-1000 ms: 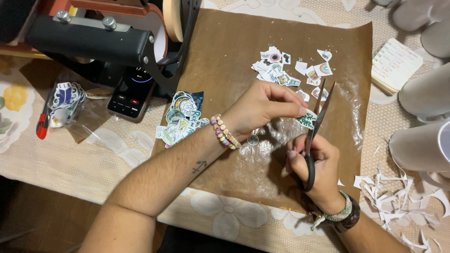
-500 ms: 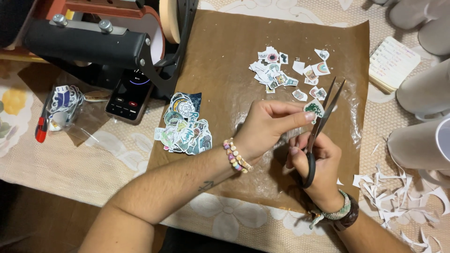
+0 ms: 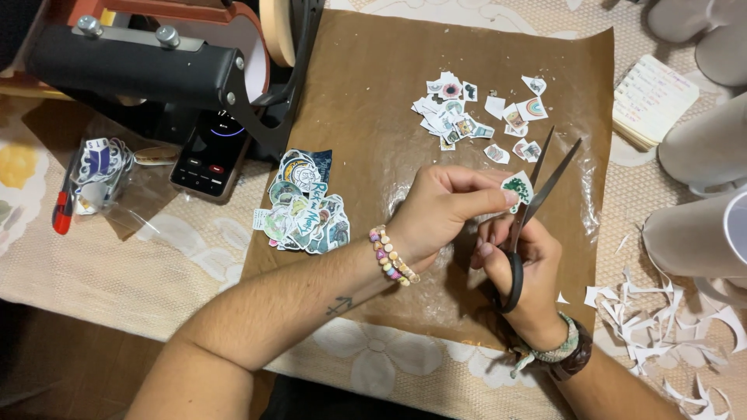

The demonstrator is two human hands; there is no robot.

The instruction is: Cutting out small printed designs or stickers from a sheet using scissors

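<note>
A small green sticker (image 3: 517, 187) is pinched between thumb and fingertips of the left hand (image 3: 440, 210), held up just above the brown paper sheet (image 3: 366, 101) so its edge can be fed between the parted blades of the scissors (image 3: 529, 210). The scissors are gripped through the loops by the right hand (image 3: 521, 268), kept close beside the sticker. Finished cutouts (image 3: 467, 117) are piled toward the sheet's far side, uncut stickers (image 3: 303, 206) at its left edge, and white scraps (image 3: 661, 319) are dumped off its right edge, so stuff stays sorted.
</note>
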